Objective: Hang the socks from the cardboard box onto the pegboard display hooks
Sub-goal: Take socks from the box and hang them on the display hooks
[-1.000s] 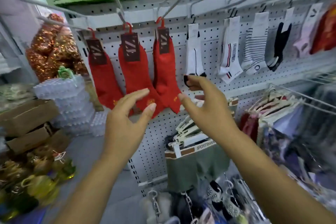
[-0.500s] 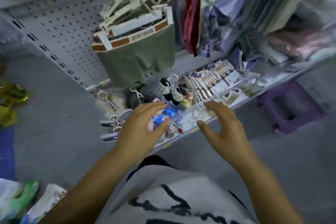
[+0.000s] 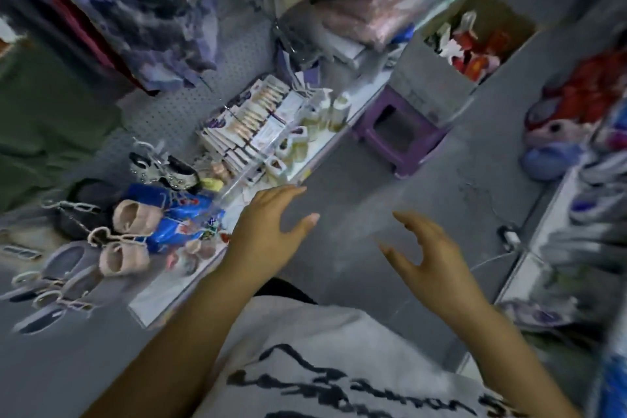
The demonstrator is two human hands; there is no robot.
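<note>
Both hands are held out empty over the floor (image 3: 400,180); left hand (image 3: 268,231) is seen with fingers spread, right hand (image 3: 431,258) with fingers loosely hooked, nothing pinched. Cardboard box (image 3: 436,85) is noted far right, behind the purple stool (image 3: 397,132); red and white socks (image 3: 473,52) are heaped inside, well apart from both hands; hands are judged readied for reaching it; pegboard (image 3: 159,112) lies far left.

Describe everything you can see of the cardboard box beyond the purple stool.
The cardboard box is brown, open-topped and upright on the grey floor, just beyond the purple stool; whether they touch is unclear. Its near side looks pale with blurred print. A loose heap of red and white socks lies inside. The left hand and right hand, both empty, are well short of it.
</note>
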